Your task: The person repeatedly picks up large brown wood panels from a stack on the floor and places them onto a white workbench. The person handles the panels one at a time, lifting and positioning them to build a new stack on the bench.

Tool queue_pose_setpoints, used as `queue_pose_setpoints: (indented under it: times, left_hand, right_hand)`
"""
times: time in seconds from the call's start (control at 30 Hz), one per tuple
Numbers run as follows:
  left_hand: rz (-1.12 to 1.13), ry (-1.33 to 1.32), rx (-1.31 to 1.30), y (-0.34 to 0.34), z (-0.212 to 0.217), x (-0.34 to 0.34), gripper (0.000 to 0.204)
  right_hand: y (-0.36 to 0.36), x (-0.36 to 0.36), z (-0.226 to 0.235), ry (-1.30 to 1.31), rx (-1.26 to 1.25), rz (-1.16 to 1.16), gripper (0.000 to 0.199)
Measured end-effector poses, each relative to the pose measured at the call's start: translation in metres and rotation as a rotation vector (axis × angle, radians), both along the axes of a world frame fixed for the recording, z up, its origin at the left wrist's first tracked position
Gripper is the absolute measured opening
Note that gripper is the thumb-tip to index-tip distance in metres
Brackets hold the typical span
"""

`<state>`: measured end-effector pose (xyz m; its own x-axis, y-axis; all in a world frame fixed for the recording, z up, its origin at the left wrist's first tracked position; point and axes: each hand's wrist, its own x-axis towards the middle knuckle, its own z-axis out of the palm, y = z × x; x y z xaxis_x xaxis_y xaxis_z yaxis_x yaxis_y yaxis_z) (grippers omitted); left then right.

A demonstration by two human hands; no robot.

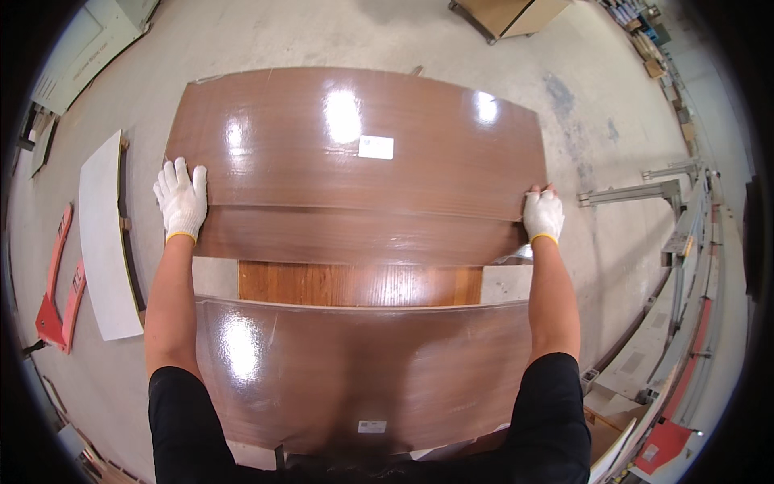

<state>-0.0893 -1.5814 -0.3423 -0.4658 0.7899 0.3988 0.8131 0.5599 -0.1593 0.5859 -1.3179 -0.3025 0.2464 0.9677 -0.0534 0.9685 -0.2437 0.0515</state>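
Red metal forks (56,310) lie on the pale floor (266,36) at the far left; just right of them stands or lies a white panel (105,242), its long right edge facing the brown panels, with dark edging along that side; farther off, beyond the white panel's far end, is a pale cabinet-like body (90,52); next comes the left hand (181,198) in a white knit glove with a yellow cuff, fingers apart and stretched away from the body, laid at the left edge of the upper brown panel (282,145); that panel, glossy and wood-grained, overlaps a second brown panel (347,238), whose near strip shows past the upper one's near edge; a white label (376,147) sits near the middle of the upper panel; nearer the body, an orange-brown wooden board (360,284) shows between the second panel's near edge and the far edge of a third brown panel (290,347), which bears a smaller label (372,427) toward its near edge; beyond the upper panel's far edge is a brown box (516,18); the right hand (545,214), gloved alike, has its fingers bent and clamped on the upper panel's right edge, close to its near right corner; farther right, a grey metal arm (633,194) reaches toward that side
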Motion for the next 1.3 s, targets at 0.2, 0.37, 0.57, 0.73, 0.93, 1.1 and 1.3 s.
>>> queue_pose_setpoints:
  times: [0.2, 0.37, 0.57, 0.73, 0.93, 1.1, 1.3]
  left_hand:
    - [0.147, -0.213, -0.407, 0.017, 0.041, -0.004, 0.070]
    - [-0.037, -0.464, -0.336, -0.001, 0.110, 0.074, 0.062]
    - [-0.636, -0.864, 0.039, -0.155, 0.103, 0.263, 0.048]
    - [-0.987, -1.234, -0.036, -0.284, 0.133, 0.364, 0.029]
    - [-1.427, -1.255, -0.139, -0.328, 0.159, 0.378, 0.027]
    - [-1.408, -1.242, -0.185, -0.343, 0.156, 0.407, 0.026]
    - [-1.447, -1.301, -0.316, -0.417, 0.180, 0.482, 0.026]
  right_hand:
    - [-0.056, -0.046, 0.029, -0.176, -0.037, 0.111, 0.068]
    - [-0.259, -0.046, 0.050, 0.172, -0.001, 0.521, 0.070]
    - [-0.543, 0.055, 0.150, 0.116, 0.004, 0.077, 0.077]
    - [-0.748, 0.137, 0.232, -0.249, -0.005, -0.516, 0.066]
    - [-0.967, 0.169, 0.273, -0.248, 0.062, -1.247, 0.064]
    - [-1.098, 0.173, 0.270, -0.161, -0.020, -1.462, 0.060]
    - [-1.194, 0.247, 0.266, -0.165, 0.089, -1.431, 0.057]
